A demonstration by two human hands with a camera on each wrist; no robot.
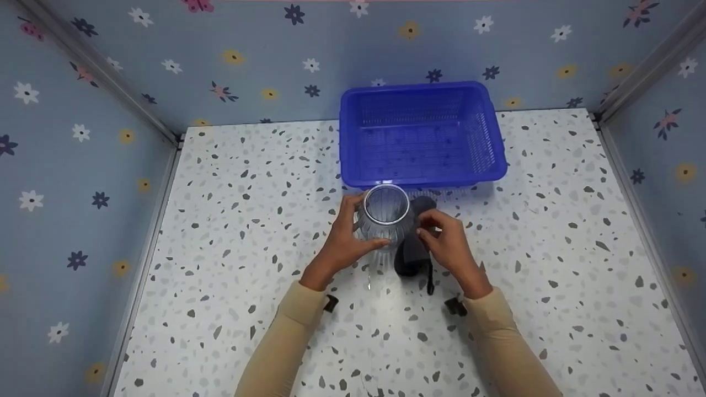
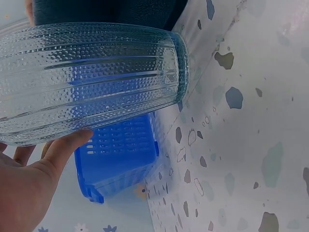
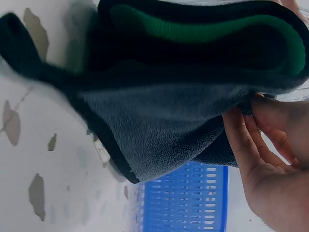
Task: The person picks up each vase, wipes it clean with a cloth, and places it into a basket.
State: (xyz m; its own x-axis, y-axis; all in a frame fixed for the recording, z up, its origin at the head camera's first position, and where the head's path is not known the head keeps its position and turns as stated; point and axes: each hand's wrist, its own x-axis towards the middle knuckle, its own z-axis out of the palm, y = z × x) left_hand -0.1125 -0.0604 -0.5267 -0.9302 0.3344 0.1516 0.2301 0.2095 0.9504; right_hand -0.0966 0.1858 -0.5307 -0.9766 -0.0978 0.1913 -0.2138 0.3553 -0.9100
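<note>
Jar (image 1: 394, 229): clear ribbed glass, bumpy texture between ribs, mouth up; located about midway between left and right edges of the table (image 1: 248, 231), just on the near side of the basket. Base contact with table: cannot tell.

Left hand (image 1: 348, 240): grasping jar, thumb across near side, fingers round left side.

Right hand (image 1: 448, 238): thumb and fingers pinching a fold of cloth (image 1: 415, 251).

Cloth: grey, dark border, green inner face visible from right wrist, thin loop toward the near side. Bunched just right of jar; whether they touch, unclear.

Basket (image 1: 348, 143): blue, slotted walls, at the far edge, slightly right of that edge's middle. Flowered wall (image 1: 276, 60) rises behind the far edge; similar panels along left and right edges. Sleeves (image 1: 292, 331): beige, both arms.
</note>
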